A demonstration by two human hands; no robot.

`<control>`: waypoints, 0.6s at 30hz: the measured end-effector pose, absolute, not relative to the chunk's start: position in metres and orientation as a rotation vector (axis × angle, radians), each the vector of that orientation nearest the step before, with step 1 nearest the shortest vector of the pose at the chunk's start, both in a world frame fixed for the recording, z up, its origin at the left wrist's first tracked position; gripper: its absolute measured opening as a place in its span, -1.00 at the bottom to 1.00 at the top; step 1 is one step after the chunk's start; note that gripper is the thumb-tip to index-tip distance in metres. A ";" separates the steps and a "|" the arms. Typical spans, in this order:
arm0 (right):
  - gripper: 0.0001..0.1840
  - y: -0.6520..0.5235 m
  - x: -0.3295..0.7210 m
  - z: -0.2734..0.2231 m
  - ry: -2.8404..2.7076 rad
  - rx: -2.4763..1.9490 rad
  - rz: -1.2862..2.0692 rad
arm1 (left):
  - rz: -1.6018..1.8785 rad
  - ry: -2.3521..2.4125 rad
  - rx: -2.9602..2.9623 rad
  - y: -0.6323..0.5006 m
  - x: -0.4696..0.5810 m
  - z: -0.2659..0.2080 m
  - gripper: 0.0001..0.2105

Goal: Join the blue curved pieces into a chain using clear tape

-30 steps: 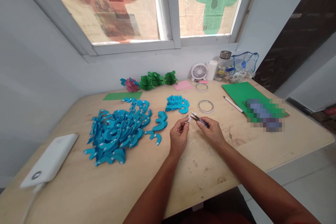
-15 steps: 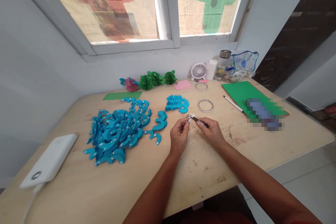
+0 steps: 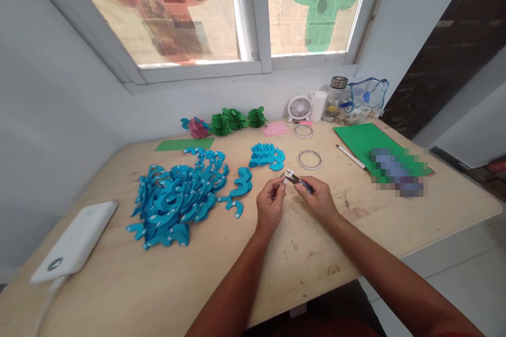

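Over the middle of the table, my left hand pinches a small white strip between thumb and fingertips. My right hand is closed around small dark scissors, whose blades are parted at the strip. Just left of my hands lie a few curved blue paper pieces with white patches. Farther left spreads a large heap of similar blue pieces. Beyond my hands sit a fanned blue paper stack and a roll of tape.
Along the back stand green paper shapes, a small fan and a glass bottle. A second tape roll lies near pink paper. To the right are a white pen and green sheets; at left, a white power bank.
The scissors' blades have spread apart at the white strip. Both my hands stay in nearly the same place, and the blue pieces have not moved.
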State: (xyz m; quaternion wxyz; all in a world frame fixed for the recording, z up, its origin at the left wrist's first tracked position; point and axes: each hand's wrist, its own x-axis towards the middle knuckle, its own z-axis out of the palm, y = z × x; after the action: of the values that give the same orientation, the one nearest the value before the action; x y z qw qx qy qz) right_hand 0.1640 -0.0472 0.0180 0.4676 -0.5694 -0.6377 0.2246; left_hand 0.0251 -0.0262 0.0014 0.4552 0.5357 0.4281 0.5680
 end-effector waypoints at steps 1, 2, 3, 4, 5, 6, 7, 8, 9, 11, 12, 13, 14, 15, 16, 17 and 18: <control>-0.70 -0.047 0.164 0.018 -1.564 -1.400 0.555 | 1.403 1.054 1.314 -0.026 0.025 0.001 -0.79; -0.70 -0.047 0.164 0.017 -1.566 -1.400 0.559 | 1.404 1.051 1.307 -0.026 0.025 0.001 -0.78; -0.70 -0.046 0.164 0.017 -1.571 -1.397 0.562 | 1.406 1.046 1.300 -0.026 0.025 0.000 -0.78; -0.70 -0.046 0.164 0.016 -1.578 -1.393 0.563 | 1.406 1.040 1.295 -0.026 0.025 0.000 -0.77; -0.70 -0.046 0.164 0.016 -1.585 -1.389 0.564 | 1.406 1.035 1.291 -0.025 0.025 -0.001 -0.77; -0.70 -0.046 0.164 0.016 -1.592 -1.385 0.566 | 1.406 1.030 1.288 -0.025 0.025 -0.001 -0.77; -0.70 -0.046 0.165 0.016 -1.596 -1.381 0.569 | 1.407 1.027 1.286 -0.025 0.026 -0.002 -0.77; -0.70 -0.046 0.164 0.016 -1.597 -1.377 0.571 | 1.406 1.023 1.286 -0.025 0.026 -0.002 -0.77; -0.70 -0.046 0.164 0.016 -1.598 -1.374 0.573 | 1.403 1.020 1.287 -0.025 0.026 -0.002 -0.78; -0.70 -0.046 0.164 0.016 -1.600 -1.369 0.577 | 1.395 1.012 1.289 -0.026 0.026 -0.002 -0.78; -0.70 -0.046 0.164 0.016 -1.602 -1.367 0.580 | 1.392 1.009 1.289 -0.026 0.026 -0.002 -0.78; -0.70 -0.046 0.164 0.016 -1.602 -1.366 0.583 | 1.389 1.005 1.287 -0.026 0.026 -0.002 -0.78; -0.70 -0.046 0.164 0.016 -1.601 -1.364 0.587 | 1.387 1.003 1.284 -0.026 0.026 -0.002 -0.78; -0.71 -0.046 0.164 0.016 -1.597 -1.366 0.593 | 1.387 1.002 1.280 -0.026 0.026 -0.003 -0.78; -0.71 -0.046 0.165 0.016 -1.590 -1.370 0.599 | 1.386 1.001 1.276 -0.026 0.026 -0.003 -0.78; -0.70 -0.046 0.165 0.016 -1.584 -1.375 0.608 | 1.385 0.999 1.272 -0.026 0.026 -0.003 -0.77; -0.70 -0.046 0.165 0.016 -1.578 -1.380 0.618 | 1.383 0.996 1.266 -0.026 0.026 -0.004 -0.77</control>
State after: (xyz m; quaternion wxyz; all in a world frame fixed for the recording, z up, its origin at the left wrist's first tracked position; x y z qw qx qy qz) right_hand 0.1645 -0.0461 0.0161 0.4602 -0.5607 -0.6410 0.2509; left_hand 0.0256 -0.0262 -0.0036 0.4873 0.5208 0.4096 0.5689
